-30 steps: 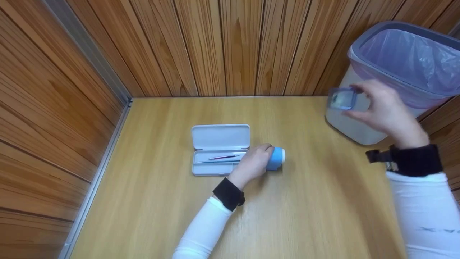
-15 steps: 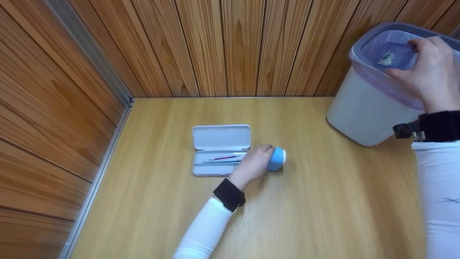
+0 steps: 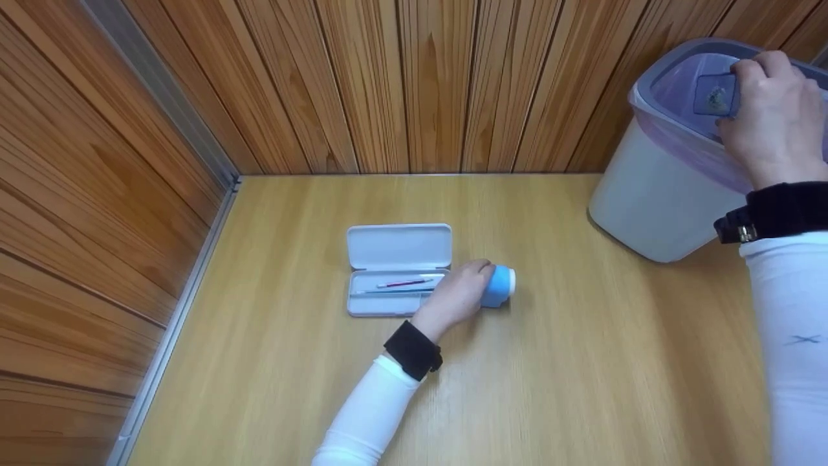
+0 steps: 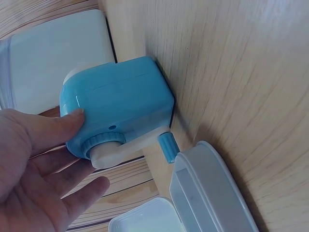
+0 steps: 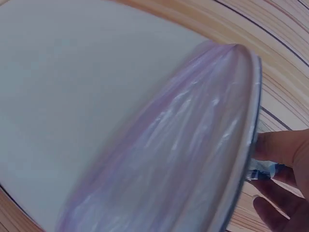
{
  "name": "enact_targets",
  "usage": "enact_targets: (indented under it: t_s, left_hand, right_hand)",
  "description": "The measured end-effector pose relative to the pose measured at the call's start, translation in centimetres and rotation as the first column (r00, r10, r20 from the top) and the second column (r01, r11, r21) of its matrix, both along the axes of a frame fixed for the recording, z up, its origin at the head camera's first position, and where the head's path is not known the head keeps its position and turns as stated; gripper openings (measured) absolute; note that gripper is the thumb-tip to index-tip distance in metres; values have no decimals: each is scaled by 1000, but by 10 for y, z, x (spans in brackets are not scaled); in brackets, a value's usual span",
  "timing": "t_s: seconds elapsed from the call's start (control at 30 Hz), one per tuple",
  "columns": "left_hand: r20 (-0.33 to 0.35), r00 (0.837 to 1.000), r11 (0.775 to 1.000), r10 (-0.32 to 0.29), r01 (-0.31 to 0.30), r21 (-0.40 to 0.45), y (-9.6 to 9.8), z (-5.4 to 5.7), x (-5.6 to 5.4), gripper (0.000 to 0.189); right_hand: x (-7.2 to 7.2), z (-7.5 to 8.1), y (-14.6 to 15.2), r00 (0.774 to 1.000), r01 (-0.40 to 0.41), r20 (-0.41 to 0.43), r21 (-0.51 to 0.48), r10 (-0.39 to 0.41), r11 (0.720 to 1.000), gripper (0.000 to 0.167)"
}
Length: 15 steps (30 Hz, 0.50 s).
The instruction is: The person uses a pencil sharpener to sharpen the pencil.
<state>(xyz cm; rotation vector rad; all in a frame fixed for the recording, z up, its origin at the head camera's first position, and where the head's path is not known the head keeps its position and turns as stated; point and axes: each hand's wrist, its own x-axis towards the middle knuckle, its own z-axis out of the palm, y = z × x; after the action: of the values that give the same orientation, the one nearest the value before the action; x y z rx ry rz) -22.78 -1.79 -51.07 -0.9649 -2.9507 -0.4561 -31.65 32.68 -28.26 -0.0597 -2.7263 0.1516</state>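
Note:
My left hand (image 3: 455, 292) grips a light blue hand-crank pencil sharpener (image 4: 118, 96) that stands on the table, thumb on one side and fingers round the back. Its white crank (image 4: 137, 145) with a blue knob points toward the pencil case. Up at the right, my right hand (image 3: 776, 120) holds a small clear shavings drawer (image 3: 710, 94) over the mouth of the trash bin (image 3: 653, 200). Pale shavings show in the drawer. In the right wrist view the bin's rim partly covers the drawer and fingertips.
An open white pencil case (image 3: 398, 246) lies left of the sharpener, with a red pencil (image 3: 404, 283) and a thin blue one inside. The bin has a lilac bag (image 3: 686, 145) folded over its rim. Wood-panelled walls (image 3: 427, 84) border the table (image 3: 550, 375).
My right hand has moved up and right with the shavings drawer, from in front of the bin to over its opening, and has tilted it there. My left hand has stayed on the sharpener.

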Motion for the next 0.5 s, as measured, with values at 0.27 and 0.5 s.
enact_targets:
  t_s: [0.27,0.5]
  left_hand:
    - [8,1000,1000,0,-1,8,-3,0,2,50]
    - [24,1000,1000,1,-2,26,-2,1,2,51]
  right_hand:
    - [-7,-16,6,983,-128,-113,169,148,977,39]
    - [-6,-20,9,950,-226,-143,295,277,928,30]
